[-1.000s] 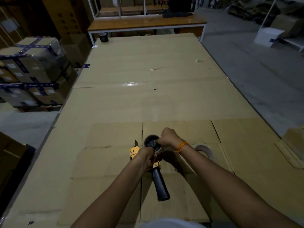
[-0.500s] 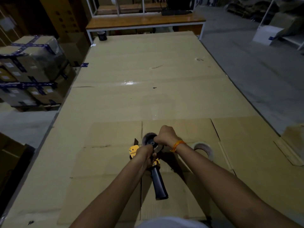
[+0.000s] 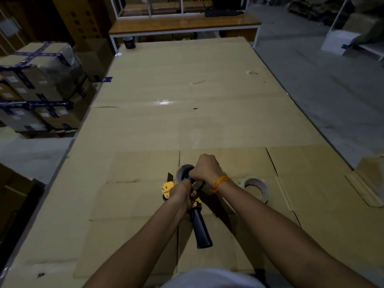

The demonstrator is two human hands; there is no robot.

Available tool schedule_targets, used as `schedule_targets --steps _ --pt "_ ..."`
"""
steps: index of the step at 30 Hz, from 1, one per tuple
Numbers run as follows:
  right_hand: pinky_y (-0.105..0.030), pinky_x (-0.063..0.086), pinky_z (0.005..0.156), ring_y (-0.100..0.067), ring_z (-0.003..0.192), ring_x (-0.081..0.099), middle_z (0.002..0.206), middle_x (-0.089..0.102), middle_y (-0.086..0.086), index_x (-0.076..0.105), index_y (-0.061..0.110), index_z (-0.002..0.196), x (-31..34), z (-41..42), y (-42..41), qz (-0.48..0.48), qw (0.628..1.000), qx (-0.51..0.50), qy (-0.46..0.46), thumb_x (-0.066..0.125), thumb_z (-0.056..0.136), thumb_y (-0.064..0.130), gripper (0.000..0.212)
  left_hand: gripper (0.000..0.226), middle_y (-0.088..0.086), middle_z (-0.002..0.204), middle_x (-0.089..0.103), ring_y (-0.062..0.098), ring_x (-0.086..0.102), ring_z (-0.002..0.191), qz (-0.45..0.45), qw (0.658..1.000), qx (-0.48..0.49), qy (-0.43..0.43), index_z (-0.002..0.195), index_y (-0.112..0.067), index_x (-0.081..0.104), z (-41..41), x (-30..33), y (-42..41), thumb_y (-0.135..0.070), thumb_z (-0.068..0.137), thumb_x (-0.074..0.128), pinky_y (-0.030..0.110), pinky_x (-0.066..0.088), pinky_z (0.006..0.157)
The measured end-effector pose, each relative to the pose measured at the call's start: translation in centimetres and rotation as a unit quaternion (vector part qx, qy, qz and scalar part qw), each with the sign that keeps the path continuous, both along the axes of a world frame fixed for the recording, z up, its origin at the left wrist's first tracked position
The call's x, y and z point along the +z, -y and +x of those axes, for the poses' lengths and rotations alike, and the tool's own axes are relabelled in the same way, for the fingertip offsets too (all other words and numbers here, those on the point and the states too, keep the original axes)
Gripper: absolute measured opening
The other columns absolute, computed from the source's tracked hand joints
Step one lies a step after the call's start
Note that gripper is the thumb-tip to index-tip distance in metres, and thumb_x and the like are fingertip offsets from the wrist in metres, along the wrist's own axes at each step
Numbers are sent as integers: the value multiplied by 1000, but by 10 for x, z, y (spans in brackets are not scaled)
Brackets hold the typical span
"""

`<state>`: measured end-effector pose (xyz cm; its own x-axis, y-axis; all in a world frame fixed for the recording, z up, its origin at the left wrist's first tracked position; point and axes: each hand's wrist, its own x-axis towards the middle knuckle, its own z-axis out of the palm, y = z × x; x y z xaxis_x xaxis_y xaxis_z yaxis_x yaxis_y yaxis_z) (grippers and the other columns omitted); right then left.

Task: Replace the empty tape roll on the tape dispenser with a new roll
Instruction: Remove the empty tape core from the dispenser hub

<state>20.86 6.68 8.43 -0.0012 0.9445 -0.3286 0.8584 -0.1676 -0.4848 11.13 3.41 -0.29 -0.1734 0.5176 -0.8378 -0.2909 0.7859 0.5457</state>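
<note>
Head view: the left hand (image 3: 181, 192) clamps the tape dispenser (image 3: 195, 206) on the bench (image 3: 187, 121); the right hand (image 3: 205, 169) grips what seems the empty roll (image 3: 184, 171), not yet off. The new roll (image 3: 256, 189) waits just beside, unmounted.

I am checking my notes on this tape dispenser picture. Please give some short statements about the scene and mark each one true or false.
1. The right hand grips the empty brown cardboard core on the yellow-and-black tape dispenser. True.
2. The new pale tape roll is already mounted on the dispenser. False: it lies on the cardboard-covered table, to the right of the right forearm.
3. The left hand holds the dispenser's body. True.
4. The dispenser's black handle points away from the person. False: it points towards the person.
</note>
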Motion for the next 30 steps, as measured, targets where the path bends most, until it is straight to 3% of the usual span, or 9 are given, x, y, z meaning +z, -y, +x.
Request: schedule_targets --steps 5,11,14,18,22,25,27,30 --pt "-29 50 62 -35 84 71 79 58 -11 60 8 75 3 -6 3 14 1000 12 14 77 77 21 22 39 7 69 60 7 44 27 11 1000 29 6 131 1 66 0 5 3 -24 103 55 12 33 28" --pt "-29 50 63 -35 89 72 89 66 -15 61 8 78 1 -10 1 19 999 23 22 75 80 23 21 37 6 64 60 5 44 23 27 999 43 9 129 4 65 1 16 9 -23 104 56 12 33 28" --pt "-29 48 62 -35 85 70 82 58 -12 59 8 78 0 -9 -2 27 998 38 30 76 80 24 23 39 9 70 66 6 49 26 27 998 54 31 132 1 64 1 14 9 -26 105 57 14 36 28" --pt "-28 43 54 -33 80 63 81 60 -11 57 10 76 -5 3 -14 38 994 105 9 79 81 30 30 42 9 59 64 10 55 30 35 995 53 77 139 5 61 0 19 12 -18 103 60 15 42 28" --pt "-35 42 72 -26 94 58 102 59 -4 60 14 107 -5 27 -21 72 969 233 -31 73 94 40 32 24 19 84 71 17 65 37 64 995 46 53 117 7 66 3 41 13 -9 101 63 18 51 34" --pt "-38 48 89 -23 109 58 120 60 -5 59 14 131 3 40 -18 36 947 311 -73 71 97 35 41 26 22 102 76 22 72 61 88 996 27 19 111 5 63 3 54 15 -14 97 73 19 54 37" --pt "-37 50 100 -22 118 57 133 57 -6 54 16 142 11 50 -16 -2 940 324 -108 75 93 34 57 21 22 96 73 24 71 65 88 996 24 -2 110 3 58 2 64 16 -8 97 71 21 55 37" --pt "-30 43 113 -16 133 49 149 46 -1 40 20 155 15 64 -14 -17 927 354 -119 90 77 29 94 19 22 89 70 26 73 64 86 996 -3 -23 107 2 55 0 75 14 -5 96 70 22 57 40"
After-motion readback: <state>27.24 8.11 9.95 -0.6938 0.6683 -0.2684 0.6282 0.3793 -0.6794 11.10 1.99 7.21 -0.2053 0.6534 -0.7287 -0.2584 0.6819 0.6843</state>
